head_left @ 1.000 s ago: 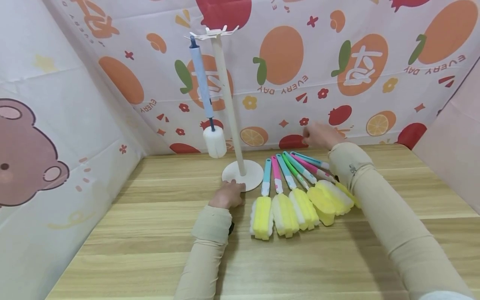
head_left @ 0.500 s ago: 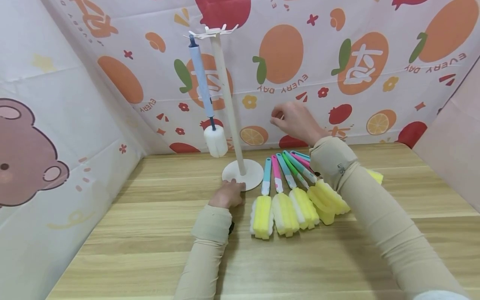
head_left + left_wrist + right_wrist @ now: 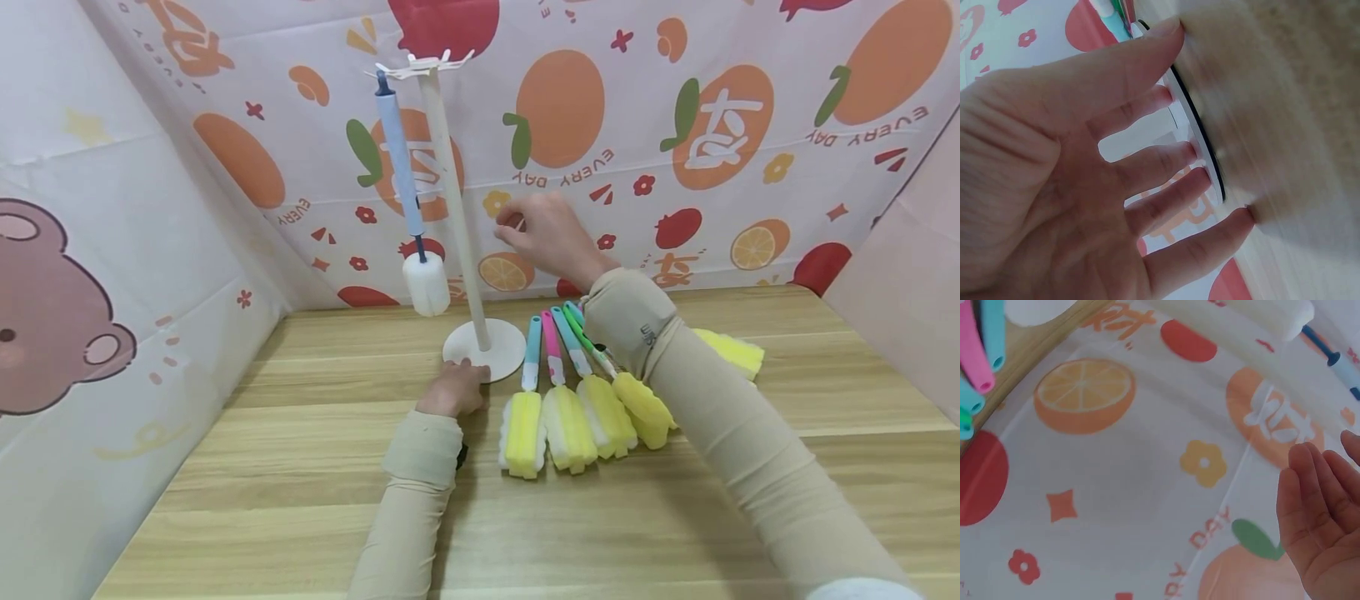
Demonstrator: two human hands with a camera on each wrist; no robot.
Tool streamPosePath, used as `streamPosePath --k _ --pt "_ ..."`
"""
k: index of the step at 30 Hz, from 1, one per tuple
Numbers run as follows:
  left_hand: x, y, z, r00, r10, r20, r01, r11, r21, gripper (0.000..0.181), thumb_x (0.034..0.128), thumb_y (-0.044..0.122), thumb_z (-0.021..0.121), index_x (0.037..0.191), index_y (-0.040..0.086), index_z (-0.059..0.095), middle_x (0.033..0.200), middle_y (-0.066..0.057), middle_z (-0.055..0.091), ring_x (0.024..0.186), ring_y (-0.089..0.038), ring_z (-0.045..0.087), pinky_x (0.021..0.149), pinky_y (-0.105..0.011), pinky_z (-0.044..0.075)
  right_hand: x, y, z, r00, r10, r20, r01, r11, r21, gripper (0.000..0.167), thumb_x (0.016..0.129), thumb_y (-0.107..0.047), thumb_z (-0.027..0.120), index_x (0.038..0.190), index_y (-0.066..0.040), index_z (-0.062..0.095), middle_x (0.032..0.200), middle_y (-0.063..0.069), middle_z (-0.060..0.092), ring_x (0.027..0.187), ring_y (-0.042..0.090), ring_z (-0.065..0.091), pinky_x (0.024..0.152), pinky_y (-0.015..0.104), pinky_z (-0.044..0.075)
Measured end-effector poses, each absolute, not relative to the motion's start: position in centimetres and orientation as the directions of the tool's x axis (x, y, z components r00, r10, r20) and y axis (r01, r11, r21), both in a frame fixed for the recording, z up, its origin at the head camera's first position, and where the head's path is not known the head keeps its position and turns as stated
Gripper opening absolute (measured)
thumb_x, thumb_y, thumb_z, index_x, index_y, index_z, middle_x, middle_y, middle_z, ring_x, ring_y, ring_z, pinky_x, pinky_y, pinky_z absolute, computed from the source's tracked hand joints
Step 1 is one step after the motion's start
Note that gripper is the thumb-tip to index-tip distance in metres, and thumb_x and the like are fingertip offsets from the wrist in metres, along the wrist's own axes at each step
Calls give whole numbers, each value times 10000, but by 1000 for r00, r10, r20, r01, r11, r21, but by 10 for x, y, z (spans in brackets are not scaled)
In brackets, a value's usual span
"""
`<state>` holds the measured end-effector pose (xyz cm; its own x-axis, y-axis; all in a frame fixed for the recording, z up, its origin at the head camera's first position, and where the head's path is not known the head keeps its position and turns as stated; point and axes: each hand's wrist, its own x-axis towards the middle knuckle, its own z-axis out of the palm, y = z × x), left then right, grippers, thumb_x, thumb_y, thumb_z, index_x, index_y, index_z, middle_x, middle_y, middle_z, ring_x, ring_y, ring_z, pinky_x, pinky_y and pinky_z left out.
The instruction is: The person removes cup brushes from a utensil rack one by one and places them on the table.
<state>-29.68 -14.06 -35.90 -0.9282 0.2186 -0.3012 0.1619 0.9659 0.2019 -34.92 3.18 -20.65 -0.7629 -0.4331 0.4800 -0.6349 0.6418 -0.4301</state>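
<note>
A white stand (image 3: 456,192) with a round base (image 3: 504,353) and a ring of hooks at its top stands near the back of the table. One sponge brush (image 3: 401,162) with a blue handle and white head hangs from a left hook. My left hand (image 3: 453,389) rests at the base; in the left wrist view its fairly straight fingers (image 3: 1160,164) touch the rim. My right hand (image 3: 551,237) is raised in the air right of the pole. Its fingers (image 3: 1310,487) are bent loosely and hold nothing. Below it lie several yellow sponge brushes (image 3: 522,433), partly hidden by the right forearm.
The wooden table (image 3: 300,467) reaches back to a fruit-print cloth (image 3: 562,108). Another cloth with a bear print (image 3: 60,308) hangs at the left. A yellow sponge head (image 3: 731,352) shows right of my right forearm.
My right hand has moved left and up from above the brushes' handles toward the pole. Its forearm now covers different brushes. The left hand and stand have stayed in place.
</note>
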Motion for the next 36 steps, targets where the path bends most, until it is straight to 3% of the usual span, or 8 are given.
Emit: streamPosePath --k 9,16,25,36 --pt "-297 -142 -359 -927 207 -313 149 969 198 405 957 139 700 1351 101 614 1320 -172 545 1196 -366 473 954 -513 475 -348 8 -201 -716 -483 504 -693 573 -437 179 991 -101 655 1095 16 741 1037 129 729 986 248 634 913 366 476" --pt "-297 -143 -360 -931 223 -288 166 964 210 342 934 108 712 1268 83 643 1211 -168 570 1123 -372 494 924 -498 478 -348 -7 -198 -708 -512 486 -706 523 -478 212 996 -94 641 1156 17 728 1102 124 729 1018 224 660 885 304 524" --pt "-298 -142 -360 -934 226 -278 168 962 215 328 931 116 725 1247 74 646 1206 -174 573 1122 -384 494 939 -497 475 -350 -17 -195 -747 -536 394 -649 459 -606 336 1003 -93 628 1319 22 645 1286 165 664 999 238 716 922 317 545" --pt "-299 -142 -360 -930 209 -302 145 964 222 397 956 124 700 1342 83 618 1279 -178 552 1180 -383 473 968 -515 470 -352 -34 -197 -812 -537 230 -496 427 -756 579 1002 -132 658 1527 -33 433 1520 87 501 950 196 724 951 321 528"
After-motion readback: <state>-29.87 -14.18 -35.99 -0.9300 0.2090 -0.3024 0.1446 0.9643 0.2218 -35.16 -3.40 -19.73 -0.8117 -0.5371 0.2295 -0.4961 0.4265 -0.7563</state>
